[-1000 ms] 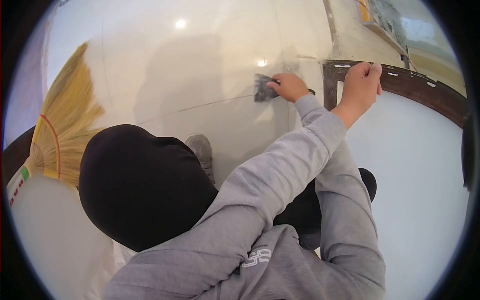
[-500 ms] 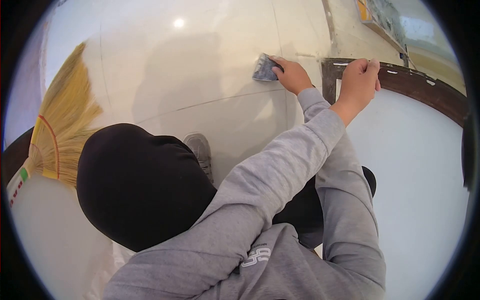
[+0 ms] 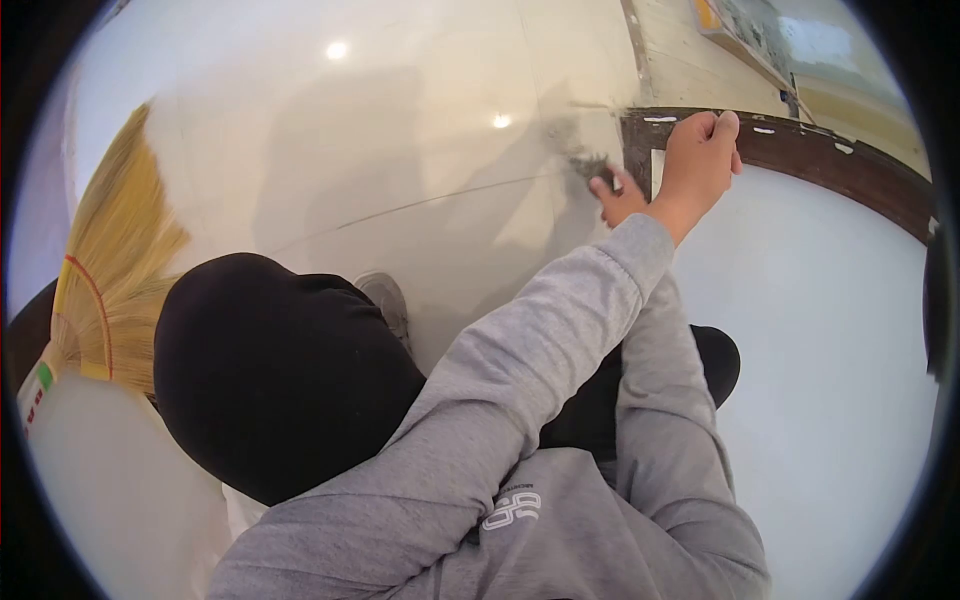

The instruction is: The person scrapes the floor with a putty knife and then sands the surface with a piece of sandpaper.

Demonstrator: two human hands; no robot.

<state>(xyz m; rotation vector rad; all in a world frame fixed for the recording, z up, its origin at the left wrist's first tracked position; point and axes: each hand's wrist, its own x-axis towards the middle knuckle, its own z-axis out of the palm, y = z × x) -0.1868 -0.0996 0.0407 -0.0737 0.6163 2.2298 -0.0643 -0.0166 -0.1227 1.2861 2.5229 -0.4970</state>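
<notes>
My right hand (image 3: 623, 198) is closed on a dark grey pad (image 3: 594, 170), flat against the pale glossy tile floor (image 3: 440, 230) close to the corner of a dark wooden frame (image 3: 820, 145). Motion blurs the pad's edges, and a grey smudge shows on the tile just above it. Crossing over the right arm, my left hand (image 3: 697, 165) is at the frame with its fingers curled in. The palm side is hidden, so I cannot tell what it holds.
A straw broom (image 3: 115, 230) stands at the left. A white panel (image 3: 820, 350) lies inside the dark frame. My grey shoe (image 3: 385, 300) and black-clad knee (image 3: 280, 370) take up the near floor. A framed board (image 3: 750, 45) is at the upper right.
My right hand has drawn the pad to the right and slightly down, toward the frame's corner. My left hand keeps its place at the frame, while the whole view has shifted slightly.
</notes>
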